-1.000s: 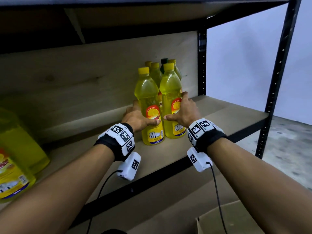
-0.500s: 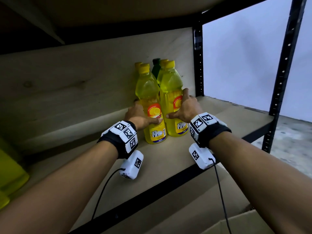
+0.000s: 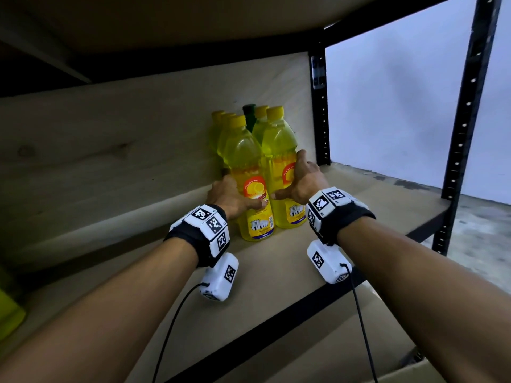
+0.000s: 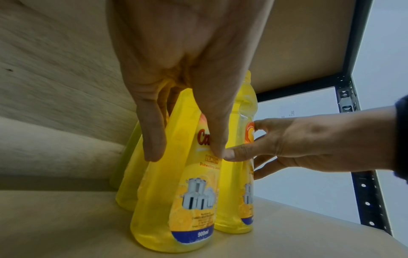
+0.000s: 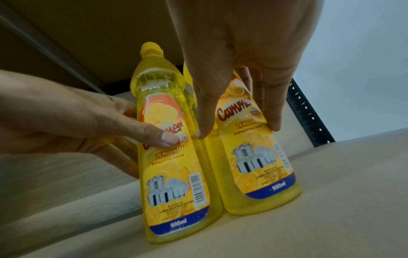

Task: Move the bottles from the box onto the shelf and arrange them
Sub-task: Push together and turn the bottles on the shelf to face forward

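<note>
While both hands are reaching onto the shelf (image 3: 276, 272), two yellow bottles are standing upright at the front of a cluster of bottles (image 3: 250, 125), the pair touching side by side.

- Left bottle (image 3: 253, 194): the left hand (image 3: 231, 199) is gripping it, thumb lying across the label, fingers curling round its far side.
- Right bottle (image 3: 282, 172): the right hand (image 3: 300, 181) is gripping it likewise, thumb on the label front.
- Bottles behind the pair: yellow caps and one dark green cap (image 3: 249, 109) are showing, against the wooden back panel (image 3: 124, 139).
- Cardboard box (image 3: 431, 374): its edge is showing below the shelf.
</note>
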